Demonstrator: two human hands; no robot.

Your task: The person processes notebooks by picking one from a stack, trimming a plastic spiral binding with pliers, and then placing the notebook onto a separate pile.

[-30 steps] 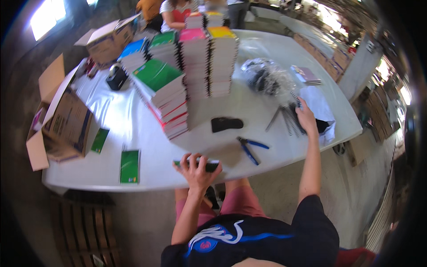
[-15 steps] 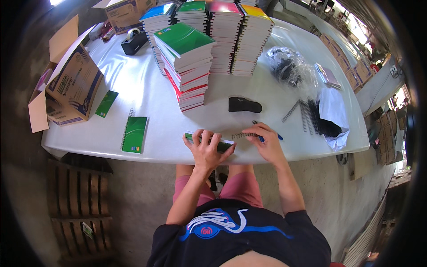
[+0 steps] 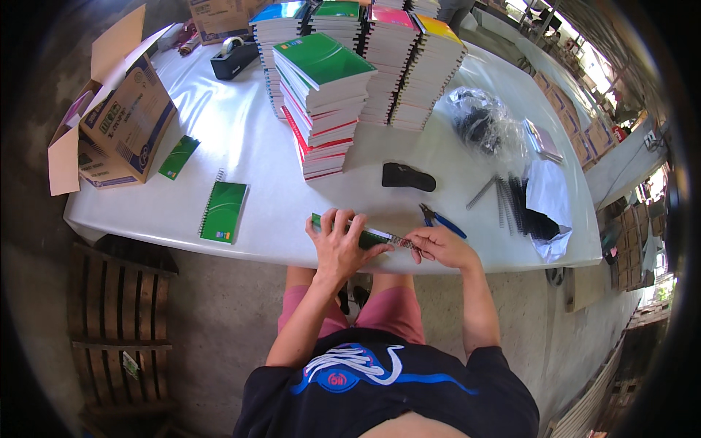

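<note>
Near the table's front edge, my left hand [image 3: 339, 244] is wrapped over a small green notebook [image 3: 374, 238], which is tilted up and partly hidden by the fingers. My right hand [image 3: 443, 247] pinches a thin spiral binding coil [image 3: 399, 241] at the notebook's right end. The coil lines up with the notebook's edge; how far it runs into the holes cannot be made out. Just beyond the right hand lie blue-handled pliers [image 3: 444, 221]. A second green notebook [image 3: 224, 210] lies to the left, with a coil end sticking out past its top.
Tall stacks of notebooks [image 3: 325, 66] stand mid-table, with a black pad-like object [image 3: 409, 177] before them. Loose coils [image 3: 504, 198] and a plastic bag [image 3: 485, 124] lie right. An open carton [image 3: 128, 128], a green cover [image 3: 179, 157] and a tape dispenser [image 3: 234, 60] are left.
My right hand has moved down toward the notebook, bringing the coil to its right end. The pliers, earlier partly behind that hand, now show fully. The whole view has shifted slightly.
</note>
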